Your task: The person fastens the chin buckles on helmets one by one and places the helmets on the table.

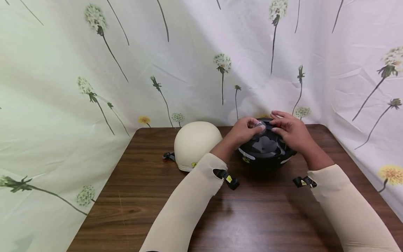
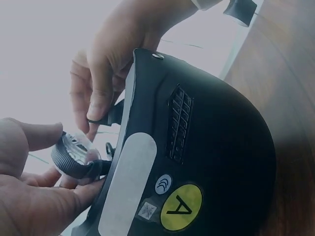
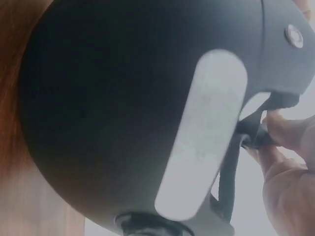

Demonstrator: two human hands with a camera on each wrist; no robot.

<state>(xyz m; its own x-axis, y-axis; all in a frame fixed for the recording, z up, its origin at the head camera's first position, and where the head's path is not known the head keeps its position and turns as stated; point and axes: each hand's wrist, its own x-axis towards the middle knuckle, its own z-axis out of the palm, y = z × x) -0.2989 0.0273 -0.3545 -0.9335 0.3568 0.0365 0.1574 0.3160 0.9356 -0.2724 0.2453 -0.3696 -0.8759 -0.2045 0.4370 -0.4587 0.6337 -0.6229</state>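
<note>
A black helmet lies upside down on the table, its opening facing up. Over its left side my left hand pinches a coiled black ribbed strap in clear plastic between thumb and fingers. My right hand is at the helmet's right rim. There its thumb and fingers pinch a black chin strap end, with a small red part near the fingertips in the head view. The helmet's shell bears a yellow "A" sticker and pale reflective strips.
A cream helmet sits dome up to the left of the black one, with a strap buckle out at its left. Both stand on a brown wooden table. A white flower-printed cloth hangs behind and at the sides.
</note>
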